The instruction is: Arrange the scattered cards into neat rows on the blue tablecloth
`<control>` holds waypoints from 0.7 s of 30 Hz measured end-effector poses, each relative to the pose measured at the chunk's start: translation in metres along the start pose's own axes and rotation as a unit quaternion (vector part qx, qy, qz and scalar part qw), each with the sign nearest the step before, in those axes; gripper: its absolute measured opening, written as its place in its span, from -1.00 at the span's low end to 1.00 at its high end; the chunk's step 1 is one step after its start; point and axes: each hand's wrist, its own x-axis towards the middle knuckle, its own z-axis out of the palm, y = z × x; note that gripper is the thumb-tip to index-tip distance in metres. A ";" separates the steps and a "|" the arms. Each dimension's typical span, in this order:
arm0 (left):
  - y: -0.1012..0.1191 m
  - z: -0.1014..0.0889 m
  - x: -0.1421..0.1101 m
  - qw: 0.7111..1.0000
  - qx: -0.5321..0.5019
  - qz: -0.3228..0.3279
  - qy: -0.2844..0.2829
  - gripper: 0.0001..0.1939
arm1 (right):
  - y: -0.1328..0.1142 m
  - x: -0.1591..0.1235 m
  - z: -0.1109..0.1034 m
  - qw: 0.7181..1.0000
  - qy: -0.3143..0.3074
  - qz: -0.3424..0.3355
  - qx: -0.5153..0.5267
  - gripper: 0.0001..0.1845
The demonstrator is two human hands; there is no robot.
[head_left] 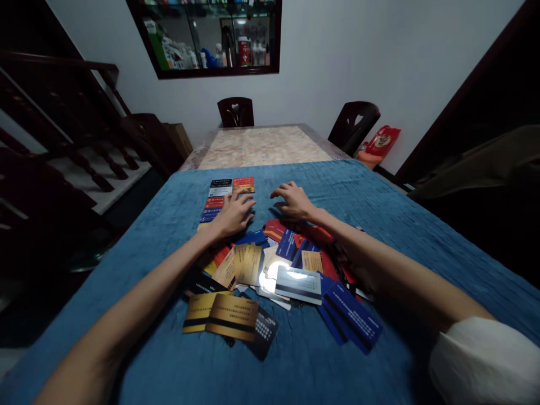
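Note:
My left hand hovers or rests beside the laid-out cards, its fingers apart and curved, with no card visible in them. Just ahead of its fingertips lie a red card and a partly covered gold card. To its left runs a column of cards: a black card, a silver card, a red one and a blue one. My right hand is over the cloth, fingers spread and bent, nothing seen in it. Between my forearms spreads a loose heap of plastic cards, including a silver card, gold card and blue card.
A blue cloth covers the near part of the table; the patterned tabletop shows beyond. Dark chairs stand around it. A red bag sits at the right, a wooden railing at the left.

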 end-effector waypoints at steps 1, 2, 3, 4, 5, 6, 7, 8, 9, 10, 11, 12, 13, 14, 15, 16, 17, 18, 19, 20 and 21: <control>0.009 -0.002 -0.004 1.000 -0.002 0.006 0.001 -0.62 | 0.000 -0.008 -0.002 1.000 0.004 -0.005 0.002 -0.63; 0.018 -0.004 -0.008 1.000 -0.005 0.014 0.002 -0.62 | -0.001 -0.016 -0.003 1.000 0.008 -0.009 0.004 -0.64; 0.026 -0.005 -0.013 1.000 -0.011 0.025 0.002 -0.62 | -0.001 -0.025 -0.005 1.000 0.012 -0.015 0.007 -0.65; 0.035 -0.007 -0.017 0.999 -0.018 0.035 0.006 -0.63 | -0.001 -0.033 -0.005 0.999 0.018 -0.024 0.011 -0.67; 0.044 -0.009 -0.022 0.999 -0.025 0.047 0.009 -0.64 | -0.001 -0.042 -0.006 0.999 0.029 -0.033 0.017 -0.68; 0.052 -0.010 -0.026 0.998 -0.034 0.058 0.015 -0.65 | -0.001 -0.051 -0.006 0.998 0.038 -0.044 0.021 -0.69; 0.060 -0.011 -0.031 0.997 -0.042 0.068 0.019 -0.65 | -0.002 -0.060 -0.006 0.997 0.045 -0.053 0.024 -0.71; 0.067 -0.012 -0.035 0.996 -0.049 0.077 0.020 -0.65 | -0.003 -0.069 -0.005 0.997 0.051 -0.061 0.024 -0.72; 0.074 -0.013 -0.040 0.995 -0.053 0.083 0.020 -0.65 | -0.004 -0.078 -0.005 0.996 0.054 -0.070 0.025 -0.74; 0.080 -0.014 -0.045 0.994 -0.055 0.088 0.018 -0.65 | -0.006 -0.088 -0.006 0.995 0.058 -0.079 0.026 -0.74; 0.086 -0.015 -0.050 0.994 -0.058 0.093 0.015 -0.64 | -0.008 -0.097 -0.006 0.994 0.061 -0.089 0.026 -0.74; 0.091 -0.015 -0.054 0.993 -0.061 0.096 0.015 -0.63 | -0.010 -0.105 -0.008 0.993 0.064 -0.098 0.028 -0.74; 0.096 -0.016 -0.059 0.993 -0.066 0.099 0.015 -0.62 | -0.012 -0.114 -0.009 0.991 0.063 -0.110 0.032 -0.74; 0.101 -0.016 -0.064 0.992 -0.071 0.103 0.016 -0.61 | -0.015 -0.122 -0.011 0.990 0.060 -0.125 0.039 -0.73; 0.106 -0.017 -0.070 0.991 -0.077 0.106 0.016 -0.60 | -0.017 -0.129 -0.014 0.988 0.057 -0.138 0.047 -0.74; 0.110 -0.018 -0.075 0.991 -0.083 0.107 0.013 -0.61 | -0.019 -0.135 -0.016 0.985 0.055 -0.151 0.056 -0.75; 0.115 -0.019 -0.079 0.990 -0.089 0.107 0.014 -0.61 | -0.021 -0.141 -0.018 0.983 0.051 -0.164 0.067 -0.76; 0.119 -0.020 -0.084 0.989 -0.096 0.108 0.017 -0.62 | -0.023 -0.146 -0.020 0.980 0.047 -0.175 0.078 -0.76; 0.123 -0.021 -0.088 0.988 -0.103 0.111 0.019 -0.62 | -0.025 -0.150 -0.022 0.978 0.043 -0.186 0.088 -0.77; 0.126 -0.022 -0.091 0.987 -0.108 0.115 0.020 -0.61 | -0.027 -0.153 -0.023 0.975 0.037 -0.197 0.096 -0.77; 0.129 -0.022 -0.094 0.986 -0.112 0.122 0.019 -0.61 | -0.028 -0.157 -0.025 0.972 0.031 -0.209 0.102 -0.76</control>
